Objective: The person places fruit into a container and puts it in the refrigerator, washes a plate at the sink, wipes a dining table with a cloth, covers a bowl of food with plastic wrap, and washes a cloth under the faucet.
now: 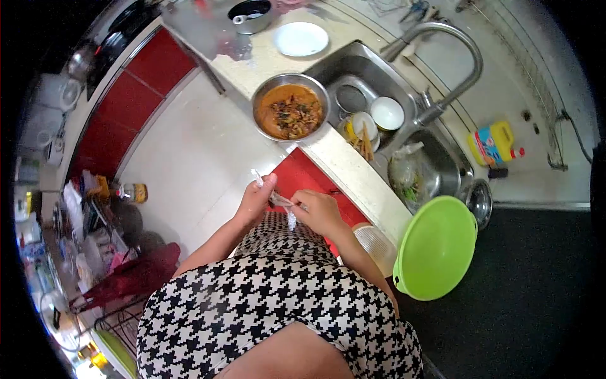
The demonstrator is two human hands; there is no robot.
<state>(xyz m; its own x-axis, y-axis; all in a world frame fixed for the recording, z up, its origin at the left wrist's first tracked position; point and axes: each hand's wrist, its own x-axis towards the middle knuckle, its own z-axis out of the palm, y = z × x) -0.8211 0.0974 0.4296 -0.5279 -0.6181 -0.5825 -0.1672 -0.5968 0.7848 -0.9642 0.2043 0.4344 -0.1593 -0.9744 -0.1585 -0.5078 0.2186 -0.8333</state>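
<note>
Just in front of my body, my left hand [255,201] is closed on a twisted strip of clear plastic film [280,201], one end of which sticks up past the thumb. My right hand [317,210] pinches the same plastic from the other side, and a loose end hangs below its fingers. Beyond both hands, a metal bowl [258,119] of chopped food in reddish-brown sauce rests at the counter's edge.
To the right, a double sink [320,71] holds a white bowl [387,113], other dishes and chopsticks. A faucet [478,60] arches over it. A green basin [437,249] leans near the counter's end. A white plate [301,39] and pot [254,24] stand farther back.
</note>
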